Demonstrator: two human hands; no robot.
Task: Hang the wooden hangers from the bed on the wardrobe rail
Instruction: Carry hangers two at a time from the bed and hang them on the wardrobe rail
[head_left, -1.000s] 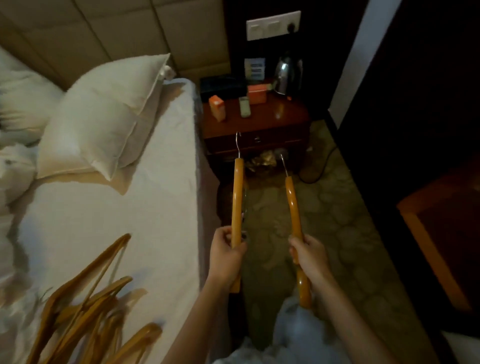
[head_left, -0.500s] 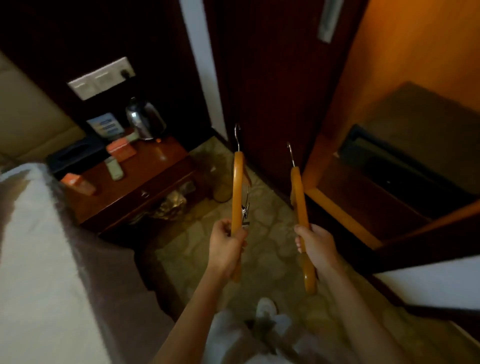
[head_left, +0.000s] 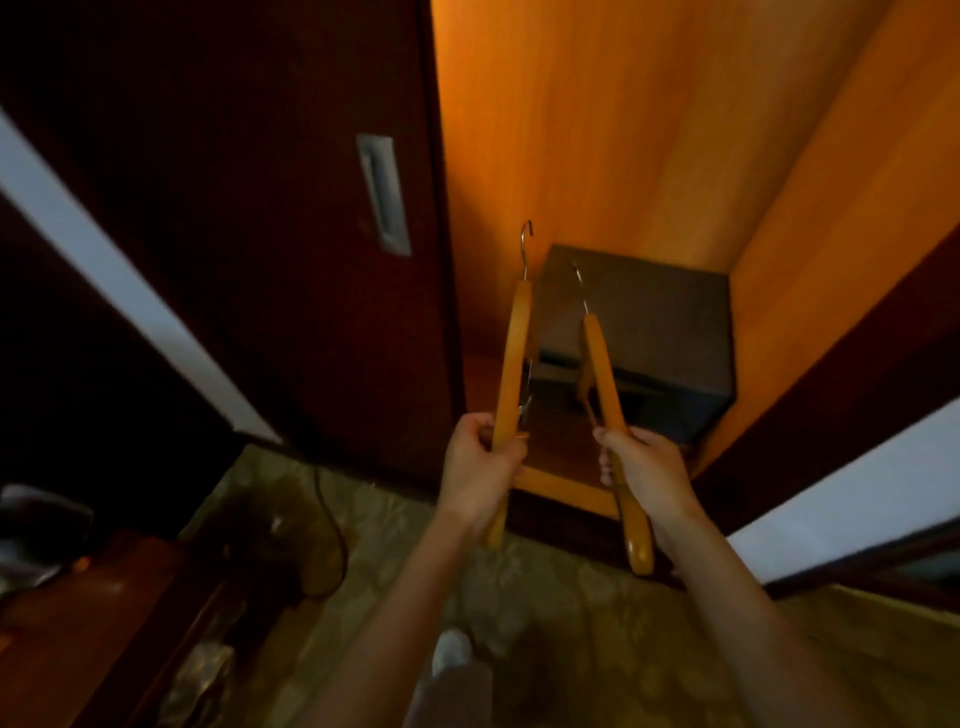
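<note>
I hold one wooden hanger in each hand, both seen edge-on with their metal hooks pointing up. My left hand (head_left: 480, 465) is shut on the left hanger (head_left: 511, 364), which carries metal clips. My right hand (head_left: 644, 470) is shut on the right hanger (head_left: 602, 364). Both hangers are in front of the open wardrobe (head_left: 597, 130), whose lit orange inside fills the upper middle. The wardrobe rail is out of view, and so is the bed.
A dark safe (head_left: 654, 343) sits on the wardrobe floor behind the hangers. The dark sliding door (head_left: 260, 208) with a metal recessed handle (head_left: 383, 195) stands to the left. A bedside table (head_left: 78, 613) is at lower left, with a cable (head_left: 332, 525) on the patterned carpet.
My view has swung right from the bed and bedside table to face the open wardrobe. Both hands still hold their hangers, now raised in front of the safe.
</note>
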